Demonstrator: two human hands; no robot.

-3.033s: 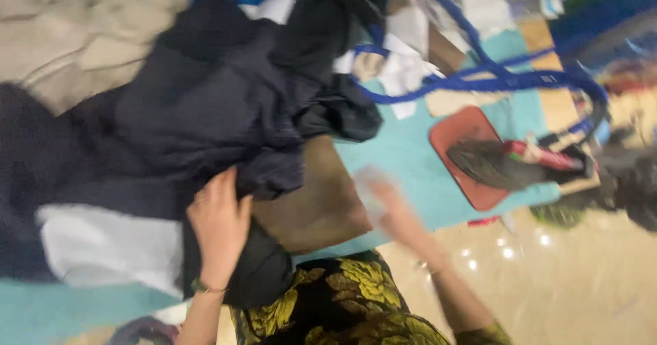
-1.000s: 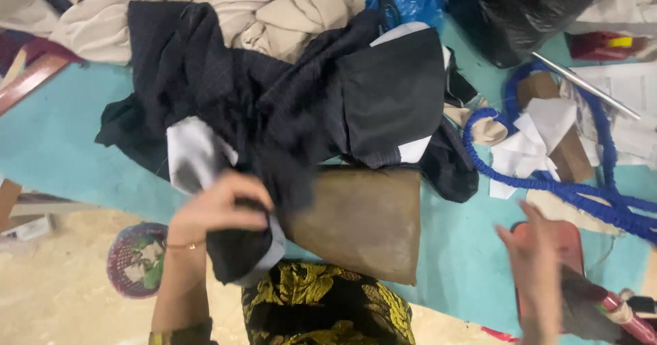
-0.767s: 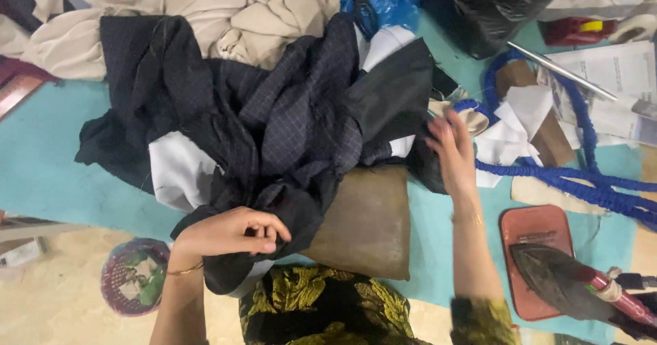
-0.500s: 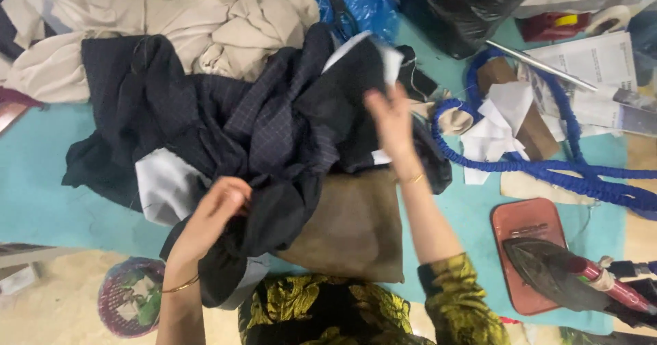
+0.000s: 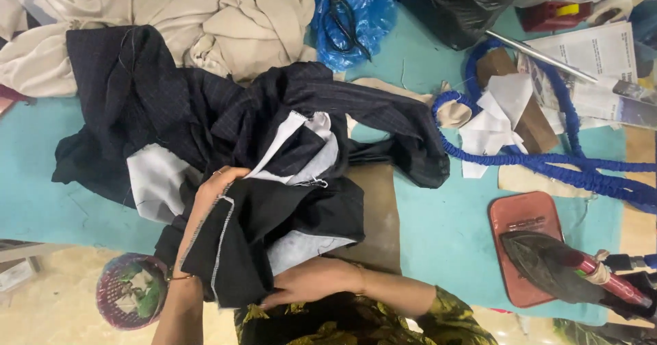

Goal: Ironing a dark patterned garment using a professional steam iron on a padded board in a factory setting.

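A pile of dark pinstriped fabric pieces (image 5: 205, 112) with white lining (image 5: 156, 179) lies on a turquoise table (image 5: 445, 228). My left hand (image 5: 215, 187) is tucked into the folds of a dark piece with white edge stitching (image 5: 233, 249), gripping it. My right hand (image 5: 311, 280) lies flat against the lower edge of the same piece, near the table's front edge. A brown pad (image 5: 376, 215) shows under the cloth.
Cream cloth (image 5: 205, 16) is heaped at the back. Scissors (image 5: 342, 16) rest on a blue plastic bag. A blue coiled hose (image 5: 561, 160) runs right. An iron (image 5: 554, 266) sits on a red mat (image 5: 523, 215). A basket (image 5: 130, 290) stands below left.
My right hand has come back from the far side of the pile to the front edge of the dark piece. The cloth is now bunched toward me.
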